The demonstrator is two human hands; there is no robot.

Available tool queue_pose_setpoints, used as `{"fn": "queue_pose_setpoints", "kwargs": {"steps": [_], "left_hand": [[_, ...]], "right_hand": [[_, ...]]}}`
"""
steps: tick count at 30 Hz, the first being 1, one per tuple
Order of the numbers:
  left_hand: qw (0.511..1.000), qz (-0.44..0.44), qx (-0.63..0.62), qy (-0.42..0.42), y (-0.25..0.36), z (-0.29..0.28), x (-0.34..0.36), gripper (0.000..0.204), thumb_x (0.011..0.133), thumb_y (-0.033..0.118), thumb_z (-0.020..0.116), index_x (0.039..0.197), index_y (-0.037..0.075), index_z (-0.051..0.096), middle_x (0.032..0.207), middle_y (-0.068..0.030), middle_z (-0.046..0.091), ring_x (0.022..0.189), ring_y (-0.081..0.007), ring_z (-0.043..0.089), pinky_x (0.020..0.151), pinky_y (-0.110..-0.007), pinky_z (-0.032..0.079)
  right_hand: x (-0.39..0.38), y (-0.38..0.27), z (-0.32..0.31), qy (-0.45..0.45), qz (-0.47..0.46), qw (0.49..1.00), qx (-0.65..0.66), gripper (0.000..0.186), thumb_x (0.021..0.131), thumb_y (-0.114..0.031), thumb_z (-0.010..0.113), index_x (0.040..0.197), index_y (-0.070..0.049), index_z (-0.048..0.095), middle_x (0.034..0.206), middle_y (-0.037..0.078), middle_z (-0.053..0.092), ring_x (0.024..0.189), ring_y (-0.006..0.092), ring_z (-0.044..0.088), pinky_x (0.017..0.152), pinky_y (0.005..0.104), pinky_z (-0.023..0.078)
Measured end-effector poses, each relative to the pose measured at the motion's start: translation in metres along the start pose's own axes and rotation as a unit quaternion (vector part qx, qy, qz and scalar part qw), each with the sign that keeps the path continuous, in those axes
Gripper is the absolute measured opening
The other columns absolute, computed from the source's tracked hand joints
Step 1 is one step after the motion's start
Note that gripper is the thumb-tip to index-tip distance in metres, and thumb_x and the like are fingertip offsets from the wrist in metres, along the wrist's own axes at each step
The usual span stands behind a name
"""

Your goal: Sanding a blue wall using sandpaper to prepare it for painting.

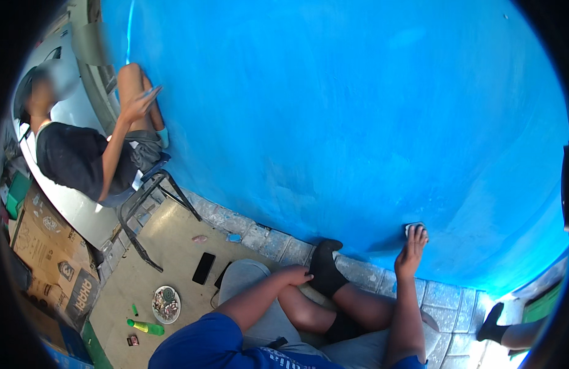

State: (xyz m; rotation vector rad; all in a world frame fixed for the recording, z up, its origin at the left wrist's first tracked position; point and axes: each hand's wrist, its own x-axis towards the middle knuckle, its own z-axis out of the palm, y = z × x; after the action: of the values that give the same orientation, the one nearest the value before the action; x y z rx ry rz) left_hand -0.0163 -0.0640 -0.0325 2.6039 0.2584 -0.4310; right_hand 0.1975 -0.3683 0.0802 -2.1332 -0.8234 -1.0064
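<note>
Pad, small, pale-edged: lay flat against blue wall, low and toward right, partly covered; any marking too small to tell. Right hand: was stretched out to blue wall, fingers bent over pad, grasping it. Left hand: rested on bent leg, just beside black sock; could not be told whether clasping or slack. Blue shirt: carried pale lettering across front, cut by lower edge, hard to read. Cardboard box, brown, at far left: bore large block lettering and several line emblems. Packet, small, red and dark: was placed near green bottle, on beige board; printing too small to read. White plate: held mixed small bits, near green bottle. Phone, black: lay between white plate and grey-clad knee. Co-worker, dark-shirted: sat at left on black-framed chair, one hand raised near blue wall.
</note>
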Motion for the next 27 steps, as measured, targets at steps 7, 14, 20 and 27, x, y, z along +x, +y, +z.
{"fn": "queue_pose_setpoints", "kwargs": {"steps": [7, 14, 20, 27], "left_hand": [[0.999, -0.004, 0.031, -0.012, 0.017, -0.004, 0.000, 0.051, 0.091, 0.047, 0.048, 0.101, 0.001, 0.068, 0.103, -0.0218, 0.066, 0.097, -0.0395, 0.062, 0.086, -0.048, 0.048], [0.998, -0.018, 0.042, -0.033, 0.019, -0.010, -0.012, 0.047, 0.091, 0.045, 0.049, 0.101, 0.001, 0.066, 0.098, -0.0217, 0.065, 0.093, -0.0399, 0.062, 0.081, -0.048, 0.048], [0.999, -0.005, 0.036, -0.028, 0.019, -0.012, -0.006, 0.047, 0.090, 0.042, 0.051, 0.103, -0.001, 0.065, 0.105, -0.0225, 0.065, 0.098, -0.0394, 0.061, 0.085, -0.047, 0.048], [0.998, -0.021, 0.037, -0.052, 0.005, 0.005, 0.003, 0.042, 0.088, 0.037, 0.052, 0.109, 0.001, 0.062, 0.106, -0.0228, 0.063, 0.099, -0.0407, 0.060, 0.086, -0.047, 0.047]], "right_hand": [[0.039, 0.003, -0.054, 0.140, 0.067, 0.987, 0.035, 0.050, 0.092, -0.003, 0.034, 0.142, -0.002, 0.038, 0.148, 0.024, 0.031, 0.139, 0.0415, 0.024, 0.114, 0.0484, 0.020], [0.012, 0.022, -0.014, 0.041, -0.007, 0.997, -0.060, 0.050, 0.092, -0.003, 0.034, 0.143, -0.003, 0.038, 0.148, 0.024, 0.031, 0.139, 0.0426, 0.024, 0.113, 0.0522, 0.020], [0.023, -0.001, -0.015, 0.116, 0.019, 0.992, -0.044, 0.047, 0.100, -0.016, 0.034, 0.145, -0.003, 0.032, 0.151, 0.024, 0.025, 0.140, 0.0422, 0.020, 0.113, 0.0539, 0.018], [0.044, -0.003, -0.013, 0.089, 0.025, 0.989, -0.111, 0.054, 0.102, -0.028, 0.034, 0.148, -0.004, 0.024, 0.154, 0.021, 0.017, 0.142, 0.0411, 0.016, 0.113, 0.0541, 0.014]]}}
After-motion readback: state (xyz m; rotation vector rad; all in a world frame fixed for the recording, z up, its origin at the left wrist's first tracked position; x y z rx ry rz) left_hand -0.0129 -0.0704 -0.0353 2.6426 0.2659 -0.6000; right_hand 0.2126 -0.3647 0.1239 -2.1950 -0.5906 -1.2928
